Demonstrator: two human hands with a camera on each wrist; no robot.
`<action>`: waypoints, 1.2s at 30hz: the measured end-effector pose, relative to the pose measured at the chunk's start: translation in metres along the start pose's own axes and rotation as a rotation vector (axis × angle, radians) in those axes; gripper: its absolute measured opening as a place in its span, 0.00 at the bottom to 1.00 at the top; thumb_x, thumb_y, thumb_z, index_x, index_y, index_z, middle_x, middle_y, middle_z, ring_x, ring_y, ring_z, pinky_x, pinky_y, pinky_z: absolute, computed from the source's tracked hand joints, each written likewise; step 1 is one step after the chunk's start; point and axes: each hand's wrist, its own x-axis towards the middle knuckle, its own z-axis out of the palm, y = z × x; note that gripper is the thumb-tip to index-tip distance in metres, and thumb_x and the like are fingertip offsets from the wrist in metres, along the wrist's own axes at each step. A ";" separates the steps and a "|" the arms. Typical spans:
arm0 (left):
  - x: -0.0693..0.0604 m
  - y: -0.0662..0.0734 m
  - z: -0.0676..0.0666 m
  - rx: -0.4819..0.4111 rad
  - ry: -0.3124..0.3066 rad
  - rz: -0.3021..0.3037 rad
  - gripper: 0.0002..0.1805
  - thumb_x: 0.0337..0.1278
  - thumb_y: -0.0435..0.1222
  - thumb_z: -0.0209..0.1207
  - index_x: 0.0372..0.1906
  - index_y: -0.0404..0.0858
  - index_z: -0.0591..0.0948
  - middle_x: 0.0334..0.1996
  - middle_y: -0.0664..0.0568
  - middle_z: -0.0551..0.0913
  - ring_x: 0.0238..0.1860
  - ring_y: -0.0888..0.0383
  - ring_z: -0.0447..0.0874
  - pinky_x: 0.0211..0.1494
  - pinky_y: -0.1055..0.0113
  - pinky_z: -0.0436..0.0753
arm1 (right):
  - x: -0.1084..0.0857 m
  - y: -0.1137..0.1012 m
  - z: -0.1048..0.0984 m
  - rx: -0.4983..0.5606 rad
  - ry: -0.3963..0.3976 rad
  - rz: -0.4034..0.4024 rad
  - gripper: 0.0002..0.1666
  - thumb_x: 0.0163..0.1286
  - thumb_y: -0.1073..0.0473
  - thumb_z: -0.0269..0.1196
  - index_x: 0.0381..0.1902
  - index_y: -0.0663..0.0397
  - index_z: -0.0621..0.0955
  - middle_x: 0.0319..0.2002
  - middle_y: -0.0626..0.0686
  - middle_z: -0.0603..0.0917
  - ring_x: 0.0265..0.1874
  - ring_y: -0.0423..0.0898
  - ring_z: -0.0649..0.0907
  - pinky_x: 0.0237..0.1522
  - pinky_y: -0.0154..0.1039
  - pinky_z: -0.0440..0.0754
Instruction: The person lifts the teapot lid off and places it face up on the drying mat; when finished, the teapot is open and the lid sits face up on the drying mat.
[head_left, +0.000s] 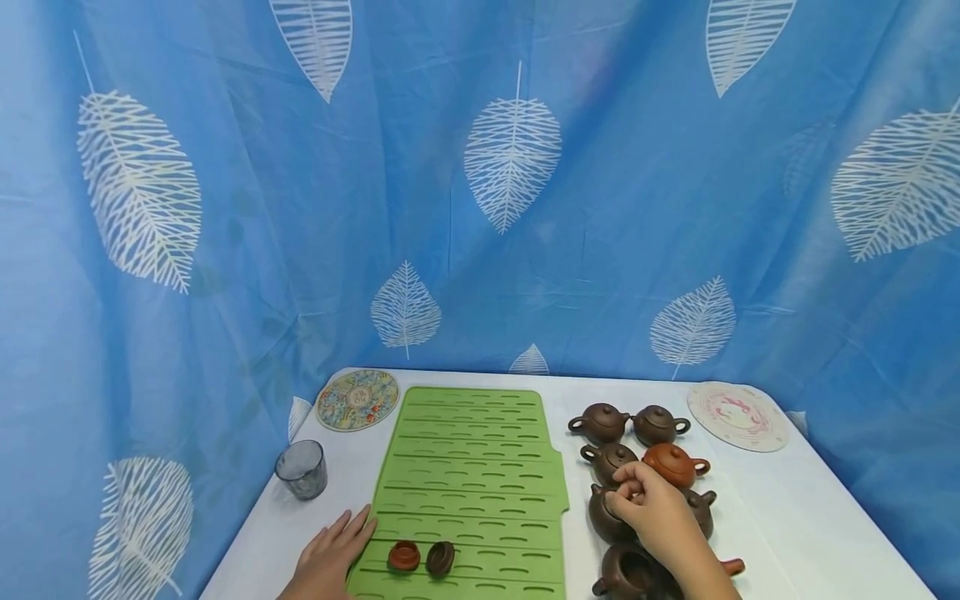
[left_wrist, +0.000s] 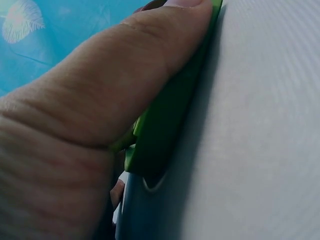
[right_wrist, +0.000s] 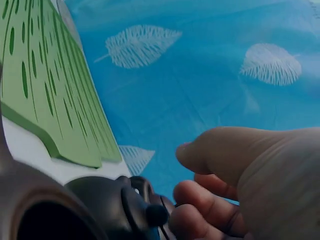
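My left hand rests on the left edge of the green slotted mat, fingers extended; its thumb lies along the mat's rim in the left wrist view. Beside it on the mat are a reddish-brown teapot lid and a dark brown teapot lid. Over the teapots at the right hovers my right hand, fingers loosely bent, thumb and fingertips apart. Close to those fingertips, the right wrist view shows the knob of a lidded dark teapot. An uncovered dark teapot stands nearer me.
Several more teapots stand in two columns, among them a reddish one and a dark one. A grey glass and a patterned round coaster lie left of the mat. Back right is a pale round coaster.
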 end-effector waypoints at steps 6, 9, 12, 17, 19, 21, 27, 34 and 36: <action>-0.001 -0.002 -0.001 -0.007 0.010 0.009 0.65 0.47 0.67 0.73 0.79 0.27 0.64 0.80 0.27 0.56 0.77 0.20 0.50 0.82 0.18 0.49 | 0.004 0.010 0.001 -0.045 -0.020 -0.004 0.20 0.65 0.53 0.75 0.50 0.52 0.81 0.30 0.45 0.77 0.24 0.41 0.73 0.18 0.31 0.70; 0.000 -0.001 -0.001 -0.010 0.008 0.004 0.64 0.48 0.67 0.73 0.79 0.28 0.64 0.80 0.27 0.56 0.77 0.20 0.50 0.83 0.18 0.49 | 0.006 0.012 0.001 -0.076 -0.018 0.000 0.19 0.65 0.53 0.75 0.49 0.52 0.82 0.29 0.46 0.76 0.24 0.42 0.73 0.20 0.31 0.69; 0.000 0.000 0.000 -0.014 0.004 -0.002 0.64 0.48 0.67 0.72 0.80 0.29 0.64 0.80 0.28 0.56 0.77 0.21 0.50 0.83 0.18 0.49 | 0.007 0.013 -0.001 -0.111 -0.022 0.003 0.17 0.65 0.54 0.75 0.47 0.52 0.83 0.29 0.46 0.77 0.26 0.43 0.75 0.24 0.33 0.72; 0.001 0.000 0.001 -0.007 0.007 0.003 0.64 0.47 0.68 0.72 0.79 0.29 0.64 0.80 0.28 0.56 0.77 0.21 0.50 0.83 0.18 0.50 | 0.008 0.014 -0.002 -0.175 -0.038 -0.010 0.11 0.65 0.56 0.75 0.41 0.50 0.84 0.30 0.46 0.78 0.29 0.43 0.76 0.28 0.35 0.75; 0.001 0.000 0.001 0.001 0.008 0.007 0.64 0.48 0.68 0.73 0.79 0.28 0.64 0.80 0.28 0.56 0.77 0.20 0.50 0.83 0.18 0.50 | 0.007 0.015 -0.002 -0.185 -0.046 -0.018 0.10 0.65 0.58 0.75 0.40 0.49 0.84 0.30 0.45 0.78 0.28 0.43 0.75 0.28 0.35 0.74; 0.001 0.000 0.002 0.006 0.007 0.006 0.65 0.48 0.68 0.73 0.79 0.28 0.64 0.80 0.27 0.56 0.77 0.20 0.51 0.83 0.18 0.50 | 0.007 0.016 -0.003 -0.189 -0.053 -0.021 0.09 0.65 0.59 0.75 0.40 0.49 0.84 0.30 0.45 0.77 0.28 0.43 0.75 0.27 0.34 0.74; 0.001 -0.001 0.002 0.009 0.008 -0.003 0.65 0.48 0.68 0.72 0.79 0.29 0.64 0.80 0.28 0.56 0.77 0.21 0.51 0.83 0.19 0.50 | 0.007 0.018 -0.003 -0.187 -0.052 -0.027 0.08 0.65 0.60 0.74 0.38 0.46 0.84 0.29 0.45 0.76 0.27 0.43 0.74 0.27 0.34 0.71; 0.001 -0.001 0.002 0.015 0.003 -0.010 0.64 0.49 0.68 0.72 0.80 0.29 0.64 0.80 0.29 0.56 0.78 0.21 0.51 0.83 0.19 0.50 | 0.007 0.020 -0.002 -0.171 -0.043 -0.034 0.07 0.67 0.60 0.72 0.36 0.44 0.83 0.28 0.45 0.76 0.25 0.43 0.73 0.23 0.33 0.68; 0.001 0.000 0.002 0.015 0.002 -0.010 0.64 0.49 0.68 0.72 0.80 0.29 0.64 0.80 0.29 0.56 0.78 0.21 0.51 0.83 0.19 0.51 | 0.006 0.020 -0.001 -0.166 -0.044 -0.035 0.07 0.67 0.60 0.72 0.36 0.44 0.83 0.28 0.45 0.76 0.25 0.43 0.73 0.23 0.33 0.68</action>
